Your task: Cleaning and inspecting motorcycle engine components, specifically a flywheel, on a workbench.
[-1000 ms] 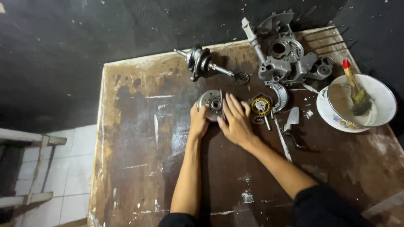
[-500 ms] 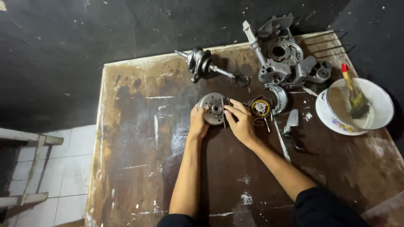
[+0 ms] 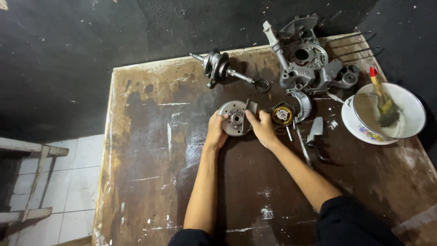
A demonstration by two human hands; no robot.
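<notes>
A round grey metal rotor disc (image 3: 235,117) with a centre hub lies on the worn brown table (image 3: 150,173). My left hand (image 3: 216,130) grips its left rim. My right hand (image 3: 261,128) holds its right side, fingers curled against the edge by a small metal tab. Just right of my right hand sits a small gear part with a yellow toothed ring (image 3: 282,114).
A crankshaft (image 3: 221,68) lies at the table's back. A grey engine casing (image 3: 309,64) sits back right, with a curved metal piece (image 3: 304,104) below it. A white bowl (image 3: 400,98) with a paintbrush (image 3: 382,98) stands at the right edge. White floor tiles (image 3: 59,182) lie left.
Both hands have closed in on the disc's two sides, and the disc has turned a little under them. Everything else on the table is where it was.
</notes>
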